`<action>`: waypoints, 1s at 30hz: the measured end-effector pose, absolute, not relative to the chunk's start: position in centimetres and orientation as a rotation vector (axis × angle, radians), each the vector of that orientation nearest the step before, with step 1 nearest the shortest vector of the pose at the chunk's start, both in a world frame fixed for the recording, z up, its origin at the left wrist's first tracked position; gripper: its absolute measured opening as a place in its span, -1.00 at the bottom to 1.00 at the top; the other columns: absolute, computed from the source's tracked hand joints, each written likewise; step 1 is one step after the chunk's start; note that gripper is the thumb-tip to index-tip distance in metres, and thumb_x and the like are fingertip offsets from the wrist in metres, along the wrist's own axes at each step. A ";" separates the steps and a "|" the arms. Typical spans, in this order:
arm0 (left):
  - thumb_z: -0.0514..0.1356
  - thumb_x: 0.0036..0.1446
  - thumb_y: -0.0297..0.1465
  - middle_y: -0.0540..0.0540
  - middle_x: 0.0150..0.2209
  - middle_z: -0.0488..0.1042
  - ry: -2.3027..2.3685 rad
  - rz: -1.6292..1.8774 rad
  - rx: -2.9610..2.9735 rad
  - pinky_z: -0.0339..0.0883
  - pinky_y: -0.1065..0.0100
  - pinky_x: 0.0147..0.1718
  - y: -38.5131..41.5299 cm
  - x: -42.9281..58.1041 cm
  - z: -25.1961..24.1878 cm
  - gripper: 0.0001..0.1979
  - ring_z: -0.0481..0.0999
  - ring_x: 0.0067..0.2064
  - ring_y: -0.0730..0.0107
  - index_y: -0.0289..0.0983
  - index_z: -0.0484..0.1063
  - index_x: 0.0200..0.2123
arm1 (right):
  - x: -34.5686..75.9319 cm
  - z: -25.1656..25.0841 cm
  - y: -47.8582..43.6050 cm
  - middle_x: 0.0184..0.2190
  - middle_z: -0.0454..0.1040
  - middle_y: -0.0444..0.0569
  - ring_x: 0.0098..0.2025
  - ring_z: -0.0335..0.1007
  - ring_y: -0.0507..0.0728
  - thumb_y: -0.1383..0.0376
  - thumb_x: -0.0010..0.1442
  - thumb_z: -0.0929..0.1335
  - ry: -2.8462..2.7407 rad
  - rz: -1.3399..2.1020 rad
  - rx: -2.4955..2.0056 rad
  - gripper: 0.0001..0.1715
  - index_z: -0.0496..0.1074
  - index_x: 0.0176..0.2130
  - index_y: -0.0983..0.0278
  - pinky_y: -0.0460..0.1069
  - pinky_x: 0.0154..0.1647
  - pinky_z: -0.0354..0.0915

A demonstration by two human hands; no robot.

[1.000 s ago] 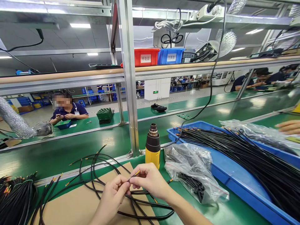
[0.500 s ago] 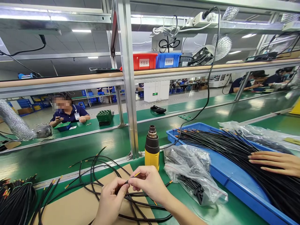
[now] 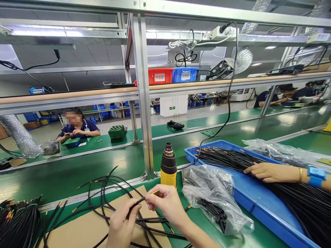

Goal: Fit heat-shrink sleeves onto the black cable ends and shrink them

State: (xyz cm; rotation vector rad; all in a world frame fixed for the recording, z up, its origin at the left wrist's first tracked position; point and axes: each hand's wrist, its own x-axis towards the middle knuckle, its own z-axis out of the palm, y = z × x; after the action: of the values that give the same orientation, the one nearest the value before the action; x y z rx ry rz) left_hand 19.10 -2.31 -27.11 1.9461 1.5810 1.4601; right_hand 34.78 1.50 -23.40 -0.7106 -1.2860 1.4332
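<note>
My left hand [image 3: 121, 222] is closed in a pinch round a thin black cable [image 3: 141, 200], a short way from its end. On the same cable, my right hand [image 3: 167, 206] pinches close to the tip, where a yellow wire end pokes out above the fingers. Whether a sleeve sits between the fingertips cannot be made out. Beneath both hands, loose black cables [image 3: 103, 206] with bared coloured ends curl over a cardboard sheet [image 3: 77, 229]. Just behind my right hand, a yellow and black heat gun [image 3: 168, 168] stands nozzle up.
Right of the heat gun lies a clear bag [image 3: 214, 203] of short black tubes. Beyond it, another person's hand [image 3: 269, 172] rests on black cables in a blue tray [image 3: 258, 206]. A cable bundle [image 3: 19, 224] lies at left. A metal post [image 3: 144, 103] rises behind.
The view has tilted slightly upward. My hands keep their pinch on the cable, with more of it showing between them. The other person's hand has reached further left over the tray's cables.
</note>
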 end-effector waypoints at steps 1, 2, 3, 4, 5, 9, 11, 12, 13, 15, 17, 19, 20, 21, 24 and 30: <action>0.16 0.03 -0.31 -0.05 -0.35 0.54 1.603 1.448 1.868 0.38 0.43 -0.31 -2.2 19.1 -26.9 -0.85 0.50 -0.31 0.30 -0.19 0.48 -0.34 | 34.9 -23.3 1.6 -0.69 0.40 -0.12 -0.65 0.30 -0.01 0.23 -0.15 0.43 -1.271 1.411 -0.706 -0.77 0.41 -0.59 0.37 -0.12 -0.62 0.25; 0.16 0.02 -0.28 -0.05 -0.37 0.54 1.612 1.436 1.808 0.38 0.43 -0.35 -2.1 19.1 -26.7 -0.84 0.50 -0.33 0.30 -0.20 0.47 -0.36 | 35.0 -23.2 1.7 -0.69 0.40 -0.12 -0.65 0.30 -0.01 0.22 -0.14 0.43 -1.256 1.396 -0.700 -0.76 0.41 -0.58 0.37 -0.12 -0.63 0.24; 0.16 0.02 -0.26 -0.04 -0.40 0.53 1.607 1.424 1.775 0.38 0.43 -0.37 -2.1 19.1 -26.4 -0.82 0.49 -0.35 0.31 -0.22 0.47 -0.38 | 35.2 -23.1 1.8 -0.69 0.39 -0.12 -0.65 0.29 -0.02 0.22 -0.13 0.43 -1.247 1.387 -0.690 -0.75 0.40 -0.58 0.37 -0.12 -0.62 0.24; 0.16 0.02 -0.25 -0.04 -0.42 0.52 1.594 1.418 1.764 0.38 0.44 -0.39 -2.0 19.1 -26.1 -0.81 0.48 -0.37 0.32 -0.23 0.47 -0.40 | 35.3 -23.0 1.9 -0.70 0.39 -0.11 -0.65 0.29 -0.02 0.21 -0.13 0.43 -1.243 1.382 -0.680 -0.74 0.40 -0.58 0.37 -0.13 -0.61 0.24; 0.16 0.01 -0.24 -0.04 -0.44 0.51 1.577 1.420 1.770 0.37 0.43 -0.39 -1.9 19.1 -25.7 -0.81 0.47 -0.38 0.33 -0.24 0.47 -0.41 | 35.5 -22.8 2.0 -0.70 0.39 -0.11 -0.64 0.29 -0.02 0.21 -0.14 0.44 -1.239 1.386 -0.669 -0.74 0.39 -0.56 0.37 -0.13 -0.60 0.24; 0.18 -0.01 -0.26 -0.05 -0.45 0.51 1.534 1.489 1.860 0.34 0.43 -0.38 -1.1 18.8 -22.8 -0.82 0.45 -0.38 0.33 -0.24 0.49 -0.43 | 36.3 -22.6 2.7 -0.59 0.43 -0.14 -0.55 0.36 0.01 0.20 -0.21 0.47 -1.237 1.535 -0.612 -0.47 0.32 -0.23 0.31 -0.13 -0.57 0.27; 0.18 -0.01 -0.28 -0.05 -0.44 0.50 1.533 1.517 1.940 0.32 0.43 -0.37 -0.2 18.8 -20.6 -0.84 0.45 -0.38 0.35 -0.24 0.49 -0.43 | 37.0 -23.0 2.9 -0.54 0.41 -0.15 -0.52 0.38 0.02 0.20 -0.21 0.47 -1.304 1.598 -0.629 -0.40 0.26 -0.16 0.29 -0.12 -0.56 0.27; 0.18 0.00 -0.29 -0.05 -0.44 0.50 1.528 1.522 1.992 0.31 0.43 -0.38 0.3 19.0 -19.4 -0.84 0.44 -0.38 0.36 -0.24 0.49 -0.43 | 37.4 -23.3 3.0 -0.55 0.40 -0.16 -0.53 0.37 0.02 0.20 -0.19 0.45 -1.361 1.590 -0.662 -0.46 0.28 -0.20 0.30 -0.12 -0.56 0.26; 0.17 0.01 -0.30 -0.04 -0.44 0.49 1.519 1.523 2.047 0.30 0.44 -0.39 0.9 19.3 -18.2 -0.84 0.43 -0.39 0.37 -0.24 0.49 -0.42 | 37.9 -23.8 3.0 -0.57 0.37 -0.16 -0.55 0.36 0.01 0.20 -0.16 0.43 -1.423 1.550 -0.714 -0.57 0.31 -0.27 0.33 -0.12 -0.57 0.24; 0.15 0.03 -0.31 -0.04 -0.43 0.49 1.489 1.520 2.154 0.28 0.44 -0.39 2.2 20.2 -16.0 -0.85 0.42 -0.39 0.38 -0.24 0.48 -0.42 | 39.2 -25.0 3.0 -0.63 0.33 -0.17 -0.59 0.32 0.01 0.21 -0.08 0.37 -1.553 1.364 -0.857 -0.75 0.34 -0.42 0.35 -0.11 -0.57 0.22; 0.15 0.03 -0.33 -0.04 -0.40 0.50 1.483 1.518 2.225 0.27 0.43 -0.36 3.6 21.5 -14.4 -0.86 0.43 -0.36 0.38 -0.23 0.48 -0.41 | 40.8 -26.5 2.9 -0.65 0.32 -0.14 -0.58 0.30 0.04 0.23 0.02 0.29 -1.682 1.020 -1.043 -0.80 0.36 -0.50 0.33 -0.08 -0.54 0.21; 0.14 0.02 -0.34 -0.02 -0.36 0.52 1.503 1.502 2.258 0.27 0.42 -0.35 5.1 22.9 -13.5 -0.87 0.44 -0.32 0.36 -0.21 0.49 -0.40 | 42.5 -28.2 2.9 -0.62 0.37 -0.08 -0.53 0.33 0.08 0.24 0.09 0.23 -1.769 0.599 -1.220 -0.74 0.38 -0.52 0.30 -0.05 -0.50 0.22; 0.14 0.02 -0.33 -0.02 -0.35 0.52 1.516 1.479 2.270 0.27 0.42 -0.35 5.8 23.5 -13.3 -0.86 0.45 -0.30 0.35 -0.20 0.49 -0.40 | 43.4 -29.0 3.0 -0.59 0.40 -0.06 -0.51 0.34 0.10 0.24 0.12 0.20 -1.779 0.416 -1.282 -0.71 0.39 -0.51 0.28 -0.04 -0.49 0.24; 0.14 0.02 -0.33 -0.01 -0.34 0.52 1.529 1.455 2.277 0.26 0.42 -0.36 6.5 24.1 -13.1 -0.86 0.45 -0.29 0.35 -0.19 0.49 -0.40 | 44.1 -29.9 3.0 -0.56 0.44 -0.05 -0.49 0.37 0.11 0.24 0.13 0.19 -1.769 0.270 -1.314 -0.70 0.40 -0.49 0.26 -0.04 -0.48 0.26; 0.12 0.02 -0.32 0.01 -0.32 0.53 1.561 1.392 2.300 0.24 0.43 -0.39 8.2 25.2 -13.0 -0.84 0.45 -0.27 0.34 -0.17 0.50 -0.39 | 45.5 -32.2 3.2 -0.42 0.52 -0.02 -0.41 0.45 0.13 0.26 0.16 0.17 -1.712 -0.013 -1.285 -0.71 0.43 -0.39 0.23 -0.05 -0.42 0.34; 0.12 0.01 -0.30 0.05 -0.32 0.54 1.678 1.346 2.341 0.19 0.43 -0.43 9.9 25.4 -12.7 -0.85 0.46 -0.27 0.35 -0.13 0.49 -0.40 | 45.8 -33.6 3.5 -0.42 0.54 -0.04 -0.41 0.48 0.10 0.27 0.18 0.17 -1.686 -0.202 -1.209 -0.71 0.44 -0.35 0.24 -0.09 -0.40 0.39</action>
State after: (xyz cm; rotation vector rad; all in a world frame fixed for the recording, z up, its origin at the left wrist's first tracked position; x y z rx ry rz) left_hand 25.41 9.94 -12.66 2.3409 1.6782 1.3460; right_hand 45.81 3.46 -33.55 -1.2085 -1.6862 -0.2017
